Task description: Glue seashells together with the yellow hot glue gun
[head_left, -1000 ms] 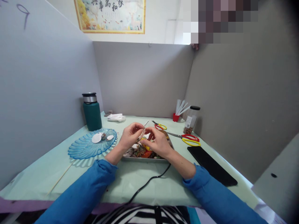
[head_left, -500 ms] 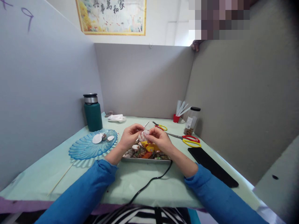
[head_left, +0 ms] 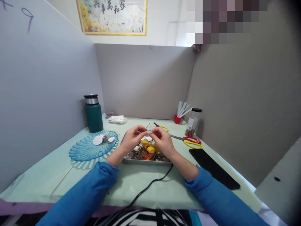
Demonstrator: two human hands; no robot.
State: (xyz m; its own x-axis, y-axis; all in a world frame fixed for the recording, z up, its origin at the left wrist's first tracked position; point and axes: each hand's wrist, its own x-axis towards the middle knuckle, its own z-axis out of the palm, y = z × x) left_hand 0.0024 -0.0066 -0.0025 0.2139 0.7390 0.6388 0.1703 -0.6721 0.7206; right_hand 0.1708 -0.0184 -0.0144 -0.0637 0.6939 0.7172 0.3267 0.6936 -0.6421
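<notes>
Between the fingertips of both hands is a seashell [head_left: 148, 132], seen nearly edge-on. My left hand [head_left: 133, 137] pinches its left side, and my right hand [head_left: 162, 140] grips the right side. Both hands hover over a metal tray [head_left: 145, 161] filled with mixed shells and stones. A yellow glue gun [head_left: 150, 148] lies on top of the shells, its rear end facing me. To the left, a blue scalloped glass plate [head_left: 81, 151] carries a white shell [head_left: 98, 139], a smaller white shell [head_left: 111, 139] and a small dark piece between them.
A green bottle [head_left: 93, 116] stands behind the plate. Scissors [head_left: 192, 142], another pair [head_left: 164, 128], a jar [head_left: 193, 122], a red cup [head_left: 178, 119] of glue sticks and a black phone-like slab [head_left: 213, 168] lie right. A black cord [head_left: 150, 183] crosses the front; a person's hand [head_left: 197, 47] rests on the partition.
The shell has tipped from showing its striped face to lying nearly edge-on. Both hands have shifted slightly with it, fingers still on the shell.
</notes>
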